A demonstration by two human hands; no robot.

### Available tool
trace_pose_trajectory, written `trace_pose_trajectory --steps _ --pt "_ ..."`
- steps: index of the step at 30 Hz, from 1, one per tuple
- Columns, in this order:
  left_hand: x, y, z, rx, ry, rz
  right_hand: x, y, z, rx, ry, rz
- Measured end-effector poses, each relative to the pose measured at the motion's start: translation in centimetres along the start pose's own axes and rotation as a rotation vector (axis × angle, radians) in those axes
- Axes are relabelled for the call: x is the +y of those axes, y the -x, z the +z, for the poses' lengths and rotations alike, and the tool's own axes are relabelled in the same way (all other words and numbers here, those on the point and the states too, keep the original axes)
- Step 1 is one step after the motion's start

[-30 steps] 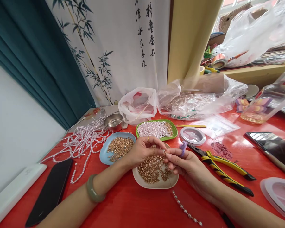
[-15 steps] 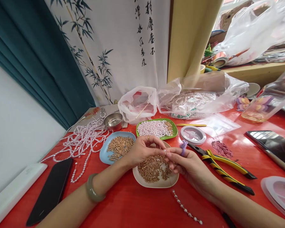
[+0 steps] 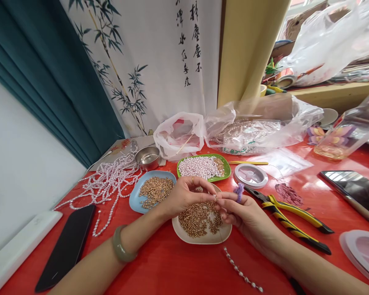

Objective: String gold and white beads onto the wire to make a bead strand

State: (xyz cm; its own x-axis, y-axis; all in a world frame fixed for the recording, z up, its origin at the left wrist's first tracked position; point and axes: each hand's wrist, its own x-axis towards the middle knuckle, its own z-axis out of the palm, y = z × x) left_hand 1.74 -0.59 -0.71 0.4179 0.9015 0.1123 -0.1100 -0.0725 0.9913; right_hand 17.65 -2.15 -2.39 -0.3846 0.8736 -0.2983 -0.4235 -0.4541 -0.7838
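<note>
Over the cream plate [image 3: 184, 237] of small gold beads, my two hands meet fingertip to fingertip. My left hand [image 3: 192, 196], with a green bangle on its wrist, pinches a tiny white bead [image 3: 215, 197] between thumb and index finger. My right hand [image 3: 236, 209], wearing a purple ring band, is closed in a pinch against the same bead. A fine thread, barely visible, runs below the right fingers to a short beaded strand [image 3: 240, 271] of white and metallic beads lying on the red table [image 3: 172, 270]. The exact grip on the thread is partly hidden.
A blue plate [image 3: 135, 200] of gold beads and a green tray [image 3: 227, 174] of white pearls sit behind. Pearl strands [image 3: 113, 176] lie left, beside a black phone [image 3: 66, 248]. Pliers [image 3: 292, 219], a thread spool [image 3: 251, 175] and another phone [image 3: 352, 192] are right.
The hands hold nearly the same pinch over the cream plate. The whole view has shifted very slightly; the bead shows a little more clearly between the fingertips.
</note>
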Motion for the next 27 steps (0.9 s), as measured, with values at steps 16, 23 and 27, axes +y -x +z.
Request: trace_pose_trajectory --steps 16,23,27 --pt "-0.11 -0.01 -0.13 -0.034 -0.046 0.025 0.1 -0.09 -0.21 -0.036 -0.006 -0.01" --pt "0.09 -0.01 -0.32 -0.037 -0.112 0.095 0.04 0.21 -0.23 -0.077 0.105 -0.037" --pt "0.24 -0.03 -0.23 0.005 -0.137 0.088 0.2 0.16 -0.32 -0.125 0.169 -0.062"
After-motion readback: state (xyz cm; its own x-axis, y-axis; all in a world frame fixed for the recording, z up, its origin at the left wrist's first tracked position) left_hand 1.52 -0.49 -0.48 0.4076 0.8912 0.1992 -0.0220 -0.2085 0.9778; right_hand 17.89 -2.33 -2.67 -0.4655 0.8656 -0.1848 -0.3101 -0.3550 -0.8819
